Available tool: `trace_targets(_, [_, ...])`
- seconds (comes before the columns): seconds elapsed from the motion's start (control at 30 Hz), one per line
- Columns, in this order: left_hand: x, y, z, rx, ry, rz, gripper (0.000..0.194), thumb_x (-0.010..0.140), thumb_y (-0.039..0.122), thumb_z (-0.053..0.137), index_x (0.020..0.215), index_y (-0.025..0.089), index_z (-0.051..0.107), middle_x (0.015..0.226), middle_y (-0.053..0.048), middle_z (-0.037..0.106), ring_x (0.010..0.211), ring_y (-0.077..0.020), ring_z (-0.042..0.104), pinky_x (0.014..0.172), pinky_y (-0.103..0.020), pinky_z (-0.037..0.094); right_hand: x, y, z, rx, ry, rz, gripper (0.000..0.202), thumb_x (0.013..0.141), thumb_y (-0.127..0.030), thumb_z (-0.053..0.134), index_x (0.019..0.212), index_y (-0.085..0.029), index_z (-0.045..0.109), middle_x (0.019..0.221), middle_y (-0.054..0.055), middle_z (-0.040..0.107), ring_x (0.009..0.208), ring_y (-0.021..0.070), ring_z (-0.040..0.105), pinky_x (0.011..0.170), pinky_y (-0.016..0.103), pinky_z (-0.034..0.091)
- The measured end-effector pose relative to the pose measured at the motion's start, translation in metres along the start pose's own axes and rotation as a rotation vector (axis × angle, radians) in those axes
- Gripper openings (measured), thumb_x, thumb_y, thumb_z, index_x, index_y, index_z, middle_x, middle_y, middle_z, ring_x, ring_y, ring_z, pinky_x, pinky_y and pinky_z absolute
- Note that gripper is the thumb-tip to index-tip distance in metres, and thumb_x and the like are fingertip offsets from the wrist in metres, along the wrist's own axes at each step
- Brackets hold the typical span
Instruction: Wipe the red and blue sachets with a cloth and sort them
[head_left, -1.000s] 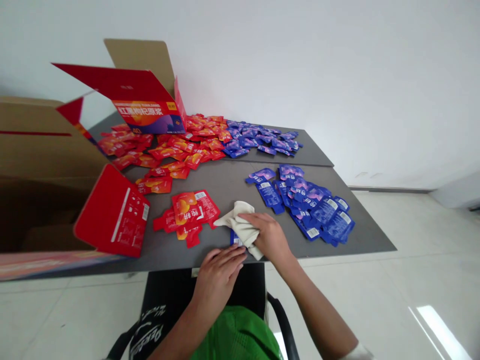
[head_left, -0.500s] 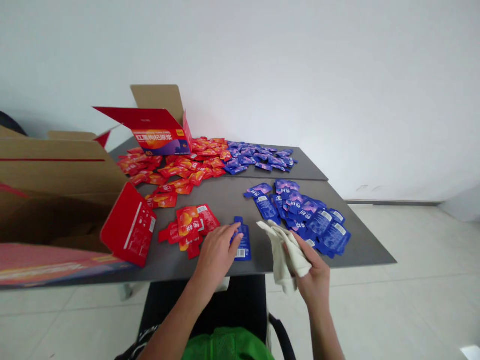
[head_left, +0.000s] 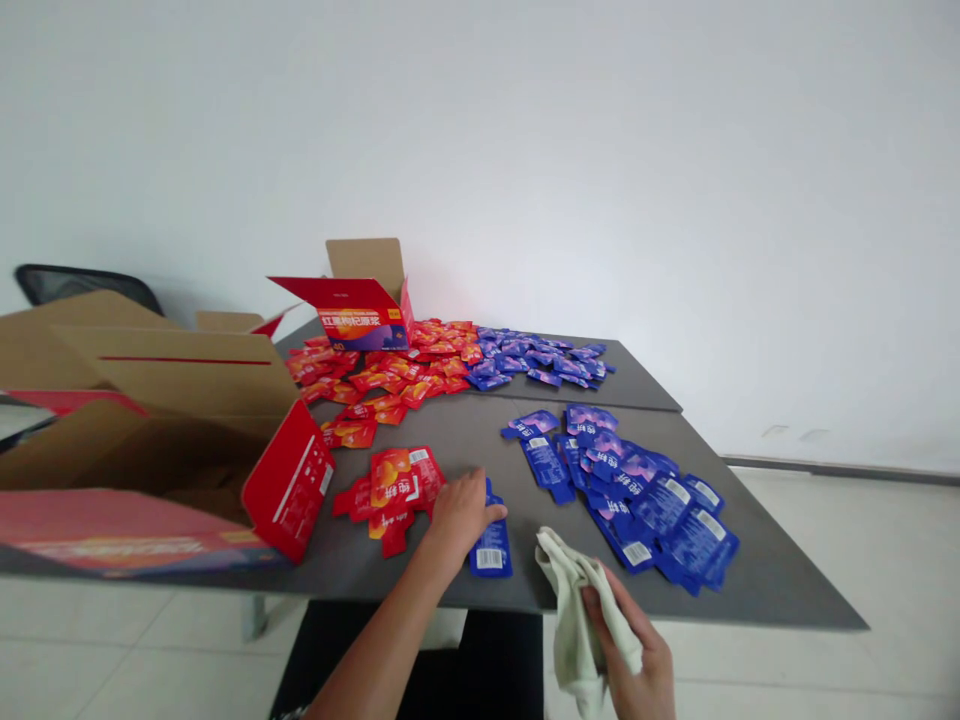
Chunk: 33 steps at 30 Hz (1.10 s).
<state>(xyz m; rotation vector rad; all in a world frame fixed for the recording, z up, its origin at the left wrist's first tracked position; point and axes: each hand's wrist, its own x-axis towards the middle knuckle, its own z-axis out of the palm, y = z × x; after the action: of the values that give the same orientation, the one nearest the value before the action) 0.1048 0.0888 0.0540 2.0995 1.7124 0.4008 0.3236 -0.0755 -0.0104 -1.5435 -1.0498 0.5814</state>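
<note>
A pale cloth [head_left: 577,610], folded and hanging in loose creases, is gripped by my right hand [head_left: 637,660] over the table's front edge. My left hand [head_left: 459,515] is low over the table between the red and blue pouches, thumb apart from its fingers; the fingertips are partly hidden. Under its thumb side lies a single blue pouch [head_left: 491,550], flat with the barcode showing. Just left of the hand is a small pile of red pouches [head_left: 391,485], partly overlapped by it. A larger spread of blue pouches [head_left: 637,490] lies to the right.
An open cardboard box [head_left: 202,440] stands at the left with flaps spread. Behind it is a smaller red box [head_left: 360,320] with raised flaps. Heaps of red pouches [head_left: 382,375] and blue pouches [head_left: 532,357] cover the grey table's [head_left: 480,425] back, near a white wall.
The camera view has shifted, so the table sits lower in the picture. My right hand with the cloth has drawn back toward me. My left hand stays beside the single blue pouch.
</note>
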Motion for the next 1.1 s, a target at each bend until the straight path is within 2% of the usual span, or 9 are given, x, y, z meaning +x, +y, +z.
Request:
trace_targets(0.17, [0.003,0.003,-0.004,-0.189,0.093,0.041,0.063,0.089,0.029,0.077,0.146,0.017,0.054,0.126,-0.014,0.074,0.114,-0.0263,0.071,0.094,-0.033,0.052,0.005,0.012,-0.003,0.007,-0.04,-0.066,0.048,0.081,-0.054,0.08,0.119,-0.024,0.082,0.125,0.01,0.078,0.115,0.0389,0.075,0.095,0.045,0.065])
trace_targets(0.27, [-0.007,0.008,-0.017,-0.268,0.153,0.129,0.033,0.097,0.033,0.068,0.127,0.021,0.067,0.113,-0.008,0.076,0.104,-0.0221,0.072,0.089,-0.031,0.052,0.005,0.016,-0.003,-0.015,-0.048,-0.046,0.049,0.081,-0.054,0.079,0.121,-0.026,0.081,0.126,0.009,0.078,0.118,0.0383,0.074,0.098,0.046,0.063])
trace_targets(0.37, [-0.025,0.009,-0.03,-0.369,0.239,0.344,0.012,0.098,0.032,0.068,0.097,0.022,0.074,0.098,-0.004,0.076,0.095,-0.0206,0.07,0.088,-0.033,0.05,0.003,0.017,-0.003,-0.028,-0.053,-0.03,0.048,0.083,-0.054,0.078,0.124,-0.028,0.079,0.128,0.009,0.077,0.12,0.0379,0.072,0.1,0.048,0.062])
trace_targets(0.43, [-0.039,0.005,-0.034,-0.397,0.289,0.501,0.004,0.096,0.022,0.071,0.094,0.023,0.074,0.099,-0.003,0.075,0.097,-0.0204,0.069,0.091,-0.035,0.048,0.002,0.017,-0.002,-0.026,-0.063,-0.039,0.048,0.084,-0.053,0.077,0.125,-0.028,0.079,0.129,0.009,0.077,0.121,0.0377,0.072,0.101,0.049,0.061])
trace_targets(0.5, [-0.054,-0.002,-0.034,-0.326,0.256,0.58,0.014,0.091,0.011,0.073,0.097,0.024,0.074,0.103,-0.002,0.075,0.104,-0.0216,0.067,0.095,-0.037,0.047,0.002,0.016,-0.002,-0.021,-0.068,-0.048,0.046,0.085,-0.051,0.077,0.125,-0.028,0.079,0.129,0.009,0.077,0.121,0.0372,0.072,0.103,0.05,0.06])
trace_targets(0.67, [-0.086,-0.026,-0.02,-0.099,0.068,0.586,0.037,0.082,0.007,0.082,0.111,0.028,0.072,0.12,-0.002,0.073,0.121,-0.0265,0.062,0.104,-0.045,0.046,0.001,0.007,0.0,-0.012,-0.053,-0.043,0.044,0.084,-0.047,0.079,0.122,-0.026,0.08,0.125,0.011,0.079,0.115,0.0359,0.075,0.102,0.05,0.06])
trace_targets(0.87, [-0.121,-0.049,0.008,0.011,0.141,0.557,0.052,0.087,0.026,0.082,0.136,0.03,0.064,0.14,-0.007,0.064,0.134,-0.0314,0.056,0.112,-0.053,0.045,0.013,-0.026,-0.002,-0.015,-0.028,-0.049,0.041,0.085,-0.047,0.078,0.119,-0.023,0.081,0.121,0.011,0.08,0.111,0.0351,0.077,0.098,0.048,0.063])
trace_targets(1.0, [-0.136,-0.055,0.032,-0.001,0.226,0.579,0.036,0.097,0.023,0.069,0.132,0.025,0.066,0.14,-0.009,0.064,0.13,-0.0287,0.059,0.109,-0.049,0.049,0.031,-0.056,0.006,-0.091,-0.061,-0.302,0.035,0.09,-0.037,0.075,0.124,-0.026,0.078,0.123,0.01,0.079,0.11,0.031,0.076,0.096,0.044,0.062])
trace_targets(1.1, [-0.14,-0.055,0.045,-0.025,0.284,0.612,0.029,0.102,0.022,0.06,0.13,0.023,0.067,0.133,-0.009,0.069,0.125,-0.0275,0.062,0.105,-0.047,0.052,0.039,-0.077,0.026,-0.161,-0.27,-0.588,0.035,0.095,-0.026,0.069,0.13,-0.029,0.074,0.124,0.009,0.078,0.108,0.0269,0.075,0.092,0.039,0.061])
